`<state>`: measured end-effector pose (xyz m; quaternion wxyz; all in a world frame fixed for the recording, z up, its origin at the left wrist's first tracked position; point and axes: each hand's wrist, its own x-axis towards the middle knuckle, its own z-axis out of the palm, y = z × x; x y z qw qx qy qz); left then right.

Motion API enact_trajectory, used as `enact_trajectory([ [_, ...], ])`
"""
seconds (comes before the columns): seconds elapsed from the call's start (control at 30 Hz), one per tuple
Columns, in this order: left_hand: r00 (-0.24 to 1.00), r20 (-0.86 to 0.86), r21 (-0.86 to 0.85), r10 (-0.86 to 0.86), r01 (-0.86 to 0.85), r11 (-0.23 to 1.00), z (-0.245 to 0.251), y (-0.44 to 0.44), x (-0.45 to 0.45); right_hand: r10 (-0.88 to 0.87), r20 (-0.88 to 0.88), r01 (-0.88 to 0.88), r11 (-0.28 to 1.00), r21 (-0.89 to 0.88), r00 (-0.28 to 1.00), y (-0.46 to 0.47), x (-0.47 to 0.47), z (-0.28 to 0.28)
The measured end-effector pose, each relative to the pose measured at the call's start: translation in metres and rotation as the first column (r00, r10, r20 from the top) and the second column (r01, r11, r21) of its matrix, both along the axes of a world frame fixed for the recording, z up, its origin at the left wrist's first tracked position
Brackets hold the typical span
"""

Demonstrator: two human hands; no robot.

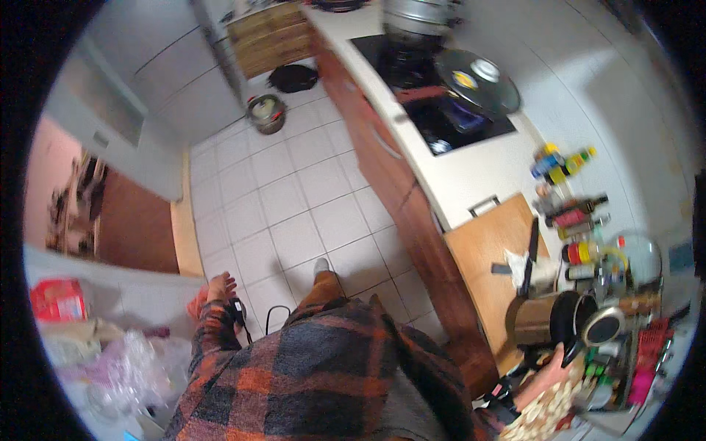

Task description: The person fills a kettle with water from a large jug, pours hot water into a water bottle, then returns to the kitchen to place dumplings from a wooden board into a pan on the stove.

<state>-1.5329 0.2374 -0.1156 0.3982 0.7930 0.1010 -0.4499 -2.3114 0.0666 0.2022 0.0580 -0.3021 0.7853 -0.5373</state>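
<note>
My right hand [543,377] is at the lower right, with its fingers at a black handle [572,353] that seems to belong to a brown metal pot [532,321]. The pot is above the wooden cutting board [485,253]; blur hides whether it touches the board. Close to its rim is a round, silver-edged piece [604,326], too blurred to name. A dark-handled knife [530,256] and a white crumpled piece [517,267] are on the board. Away on the left, my left hand [220,286] hangs over the tiled floor, fingers apart and holding nothing.
Bottles [579,215] line the wall behind the counter. A lidded frying pan [480,82] and a steamer pot [416,22] stand on the black cooktop [424,124]. A lidded pot [266,113] sits on the floor. Plastic bags [132,369] are piled at lower left.
</note>
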Motion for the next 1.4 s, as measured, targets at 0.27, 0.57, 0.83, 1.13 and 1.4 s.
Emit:
enact_trajectory([
  [0.27,0.914,-0.002,-0.129,0.407,-0.404,0.906,-0.02,0.086,0.04,0.328,0.074,-0.319,0.942,-0.103,0.942,-0.088,0.161,-0.001],
  [0.57,0.822,0.023,-0.167,0.569,-0.558,0.813,0.033,0.114,0.136,0.765,0.311,-0.809,0.588,0.019,0.564,-0.201,0.433,-0.05],
  [0.83,0.72,0.101,-0.33,0.687,-0.627,0.706,0.036,0.12,0.225,0.986,0.147,-0.996,-0.068,-0.052,-0.075,-0.267,0.717,-0.064],
  [1.13,0.527,-0.001,-0.378,0.85,-0.787,0.488,0.045,0.098,0.315,0.743,0.41,-0.845,-0.505,-0.176,-0.529,-0.28,1.021,-0.069],
  [1.4,0.464,0.067,-0.298,0.883,-0.836,0.462,0.084,0.094,0.443,0.453,0.456,-0.569,-0.808,-0.153,-0.766,-0.232,1.269,-0.071],
])
